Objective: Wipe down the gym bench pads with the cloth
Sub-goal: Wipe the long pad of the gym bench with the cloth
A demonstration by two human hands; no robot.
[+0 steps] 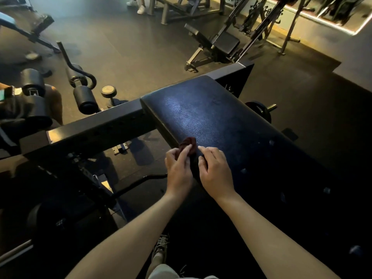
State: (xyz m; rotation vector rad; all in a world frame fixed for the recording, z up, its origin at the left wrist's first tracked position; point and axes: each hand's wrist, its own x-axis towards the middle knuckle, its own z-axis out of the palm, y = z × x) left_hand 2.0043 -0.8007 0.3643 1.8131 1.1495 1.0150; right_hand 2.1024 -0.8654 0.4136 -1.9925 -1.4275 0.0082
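Just at the left edge of the dark bench pad (211, 117), the person's two hands meet around a small dark red cloth (188, 144). The cloth is crumpled into a wad and lies on the pad surface close to that edge, its bunched end poking out beyond the fingertips. The left hand (178, 168) pinches it, with thumb and forefinger closed over the fabric and the other fingers curled underneath. The right hand (215, 171) sits just beside it on the pad, fingers bent and held close together, forefinger reaching toward the wad. A dark strip runs down between the two hands, but I cannot tell whether the right hand actually grips the cloth or only rests against it. Both bare forearms stretch in from the bottom of the view, and a laced shoe (161, 246) shows on the floor between them. The pad is broad and shiny where the light hits its upper part. A heavy black steel beam (96, 129) runs off from its far left corner, and past that beam stand black foam rollers (85, 99) and a curved barbell (75, 72) on the dark rubber floor (130, 47). Another padded bench (223, 44) stands well apart at the back.
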